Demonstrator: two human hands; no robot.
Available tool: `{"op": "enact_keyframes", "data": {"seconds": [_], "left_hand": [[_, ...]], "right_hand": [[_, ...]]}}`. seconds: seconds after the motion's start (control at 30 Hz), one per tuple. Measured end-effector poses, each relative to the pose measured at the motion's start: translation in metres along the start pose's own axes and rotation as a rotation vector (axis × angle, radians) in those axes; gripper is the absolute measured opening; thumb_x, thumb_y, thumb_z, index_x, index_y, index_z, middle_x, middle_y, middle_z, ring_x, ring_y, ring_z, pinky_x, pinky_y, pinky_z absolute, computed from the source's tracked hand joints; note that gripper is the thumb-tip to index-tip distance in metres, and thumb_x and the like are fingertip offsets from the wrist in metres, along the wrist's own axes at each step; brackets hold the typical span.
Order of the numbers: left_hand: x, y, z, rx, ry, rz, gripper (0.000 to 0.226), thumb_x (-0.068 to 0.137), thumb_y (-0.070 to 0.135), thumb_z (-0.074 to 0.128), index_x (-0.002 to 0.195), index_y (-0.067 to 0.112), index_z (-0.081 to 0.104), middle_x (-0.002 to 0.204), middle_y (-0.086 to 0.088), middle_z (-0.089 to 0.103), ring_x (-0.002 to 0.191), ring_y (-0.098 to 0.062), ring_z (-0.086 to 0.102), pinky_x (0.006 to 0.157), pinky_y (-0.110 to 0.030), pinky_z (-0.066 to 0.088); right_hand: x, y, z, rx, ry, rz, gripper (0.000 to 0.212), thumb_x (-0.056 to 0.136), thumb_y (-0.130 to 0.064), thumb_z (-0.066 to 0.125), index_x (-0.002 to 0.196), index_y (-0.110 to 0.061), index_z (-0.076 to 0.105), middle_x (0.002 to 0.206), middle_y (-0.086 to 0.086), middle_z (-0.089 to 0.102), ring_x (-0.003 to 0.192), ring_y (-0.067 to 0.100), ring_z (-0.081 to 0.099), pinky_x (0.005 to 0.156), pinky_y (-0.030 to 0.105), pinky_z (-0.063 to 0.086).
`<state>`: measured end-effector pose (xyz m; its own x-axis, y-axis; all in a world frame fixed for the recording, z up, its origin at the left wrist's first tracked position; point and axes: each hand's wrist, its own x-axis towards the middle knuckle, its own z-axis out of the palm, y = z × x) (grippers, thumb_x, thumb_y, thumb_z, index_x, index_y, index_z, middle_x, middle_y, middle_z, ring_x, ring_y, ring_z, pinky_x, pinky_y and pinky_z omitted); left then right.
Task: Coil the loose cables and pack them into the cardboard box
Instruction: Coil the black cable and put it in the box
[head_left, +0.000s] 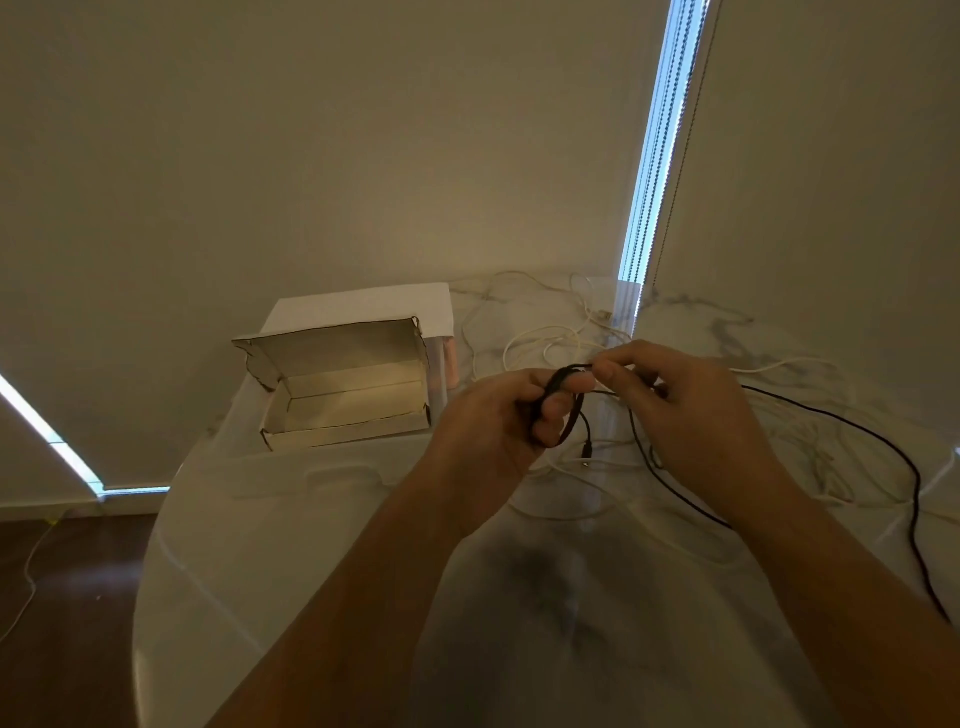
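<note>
My left hand (498, 415) grips a small coil of the black cable (883, 447), looped around its fingers above the table. My right hand (691, 400) pinches the same cable at the top of the coil, thumb and forefinger closed on it. The cable's loose length runs right across the table and curves down toward the lower right edge. Its plug end dangles below the coil. The open cardboard box (332, 431) stands to the left of my hands, lid up, with nothing visible inside. Several white cables (545, 338) lie tangled on the table behind and under my hands.
The white marble table (291, 545) has a rounded front edge at the left. A white flat box (363, 306) lies behind the cardboard box. Wall and window blinds stand close behind the table. Dark wood floor with a thin white cord (31, 571) shows at the lower left.
</note>
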<state>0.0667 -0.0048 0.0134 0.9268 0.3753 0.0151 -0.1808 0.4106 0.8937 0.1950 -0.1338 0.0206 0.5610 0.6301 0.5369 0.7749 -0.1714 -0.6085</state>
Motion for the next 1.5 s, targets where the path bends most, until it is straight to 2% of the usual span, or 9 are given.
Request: {"op": "enact_keyframes", "data": {"seconds": [0.2,0.4,0.57,0.8,0.9,1.07,1.2,1.33,1.5], "left_hand": [[0.001,0.005,-0.006,-0.199,-0.001,0.058,0.039,0.098,0.009,0.033,0.117,-0.005,0.064,0.074,-0.002,0.051,0.063,-0.009,0.044,0.068,-0.024,0.039],[0.002,0.010,-0.010,-0.282,0.139,0.147,0.035,0.100,0.010,0.038,0.120,-0.006,0.062,0.079,-0.003,0.057,0.066,-0.009,0.048,0.069,-0.022,0.045],[0.004,0.014,-0.020,-0.415,0.262,0.206,0.034,0.102,0.006,0.039,0.127,-0.010,0.057,0.084,-0.007,0.062,0.069,-0.010,0.054,0.073,-0.023,0.048],[0.009,0.015,-0.030,-0.415,0.377,0.286,0.029,0.101,0.001,0.046,0.126,-0.010,0.056,0.096,-0.010,0.063,0.076,-0.012,0.058,0.077,-0.021,0.052],[0.012,0.012,-0.031,-0.328,0.398,0.305,0.024,0.100,-0.001,0.046,0.119,-0.008,0.059,0.096,-0.012,0.062,0.077,-0.014,0.059,0.076,-0.022,0.052],[0.013,0.005,-0.021,-0.087,0.411,0.286,0.024,0.101,-0.002,0.042,0.110,-0.003,0.064,0.091,-0.010,0.066,0.080,-0.016,0.061,0.079,-0.025,0.052],[0.010,0.003,-0.017,0.026,0.340,0.240,0.029,0.102,-0.001,0.041,0.119,-0.004,0.064,0.095,-0.012,0.069,0.087,-0.018,0.065,0.078,-0.023,0.055],[0.007,0.000,-0.010,0.156,0.248,0.220,0.032,0.102,-0.001,0.040,0.114,0.007,0.068,0.100,-0.007,0.075,0.096,-0.017,0.070,0.084,-0.023,0.056],[0.004,-0.005,-0.006,0.319,0.112,0.179,0.033,0.103,0.002,0.038,0.120,0.001,0.066,0.091,-0.007,0.071,0.083,-0.017,0.064,0.082,-0.029,0.052]], "right_hand": [[-0.006,-0.003,0.014,-0.071,-0.091,-0.015,0.027,0.096,-0.045,0.053,0.110,-0.034,0.073,0.079,-0.023,0.064,0.077,-0.015,0.055,0.065,0.001,0.036],[-0.016,-0.011,0.026,-0.168,-0.230,-0.070,0.029,0.100,-0.043,0.047,0.104,-0.028,0.072,0.080,-0.005,0.069,0.073,0.007,0.059,0.069,0.023,0.047],[-0.026,-0.024,0.033,-0.264,-0.353,-0.128,0.034,0.102,-0.042,0.040,0.120,-0.029,0.066,0.068,-0.014,0.057,0.063,0.003,0.053,0.060,0.016,0.037],[-0.037,-0.050,0.030,-0.331,-0.540,-0.223,0.038,0.103,-0.047,0.033,0.133,-0.035,0.055,0.107,-0.009,0.067,0.092,0.012,0.061,0.083,0.030,0.050],[-0.040,-0.056,0.030,-0.331,-0.483,-0.284,0.039,0.103,-0.044,0.031,0.129,-0.031,0.057,0.107,-0.010,0.067,0.090,0.013,0.062,0.081,0.034,0.052],[-0.035,-0.052,0.027,-0.287,-0.262,-0.350,0.039,0.098,-0.043,0.032,0.099,-0.026,0.067,0.077,-0.011,0.064,0.062,0.010,0.056,0.057,0.029,0.048],[-0.029,-0.050,0.017,-0.237,-0.107,-0.337,0.034,0.100,-0.042,0.039,0.108,-0.027,0.068,0.089,-0.011,0.069,0.069,0.011,0.062,0.059,0.030,0.051],[-0.023,-0.044,0.007,-0.261,-0.018,-0.289,0.026,0.102,-0.040,0.046,0.108,-0.028,0.068,0.088,-0.013,0.068,0.068,0.007,0.058,0.060,0.009,0.037],[-0.016,-0.034,0.000,-0.270,0.076,-0.216,0.019,0.100,-0.038,0.052,0.104,-0.027,0.068,0.080,-0.011,0.065,0.065,0.009,0.055,0.058,0.015,0.040]]}}
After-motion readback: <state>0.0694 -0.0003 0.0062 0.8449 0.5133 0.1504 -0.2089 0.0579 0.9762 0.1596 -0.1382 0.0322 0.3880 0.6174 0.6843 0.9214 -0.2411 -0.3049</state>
